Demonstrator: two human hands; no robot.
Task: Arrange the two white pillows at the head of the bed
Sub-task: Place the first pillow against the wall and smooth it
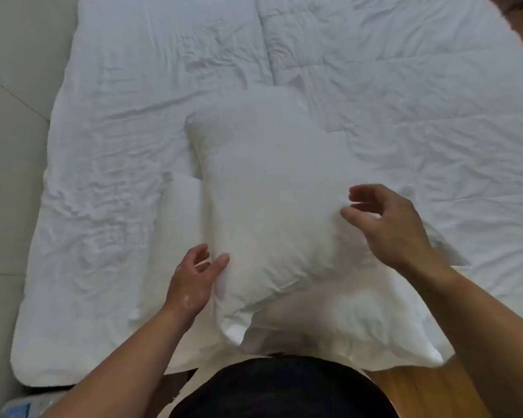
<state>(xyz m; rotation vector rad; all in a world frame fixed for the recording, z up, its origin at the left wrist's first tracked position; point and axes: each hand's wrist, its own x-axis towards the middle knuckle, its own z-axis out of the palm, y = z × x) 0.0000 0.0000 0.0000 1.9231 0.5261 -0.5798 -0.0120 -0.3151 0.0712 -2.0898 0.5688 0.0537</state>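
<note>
Nearest, a dark-clothed torso (280,390) is pressing against the head end of the bed (109,140), with a strip of wooden frame (417,393) showing at lower right. Both hands are reaching forward, bare and well apart. Left hand (194,280) is lying open, thumb and fingertips just touching the left edge of the upper pillow (269,200); it is not gripping. Right hand (387,221) is hovering over the pillow's right edge, fingers curled and spread, closed on nothing. Upper pillow is sitting slantwise across the lower pillow (344,321), which is lying flat along the head edge, one corner poking out at left. Beyond them a crumpled white duvet (375,86) is covering the mattress; pale floor (9,146) is showing to the left. Judgement: pillows are looking soft, light, plump, likely to sag if held by one corner. Best hold is probably both short sides, palms pressing in, then turning the upper pillow square beside the lower.
</note>
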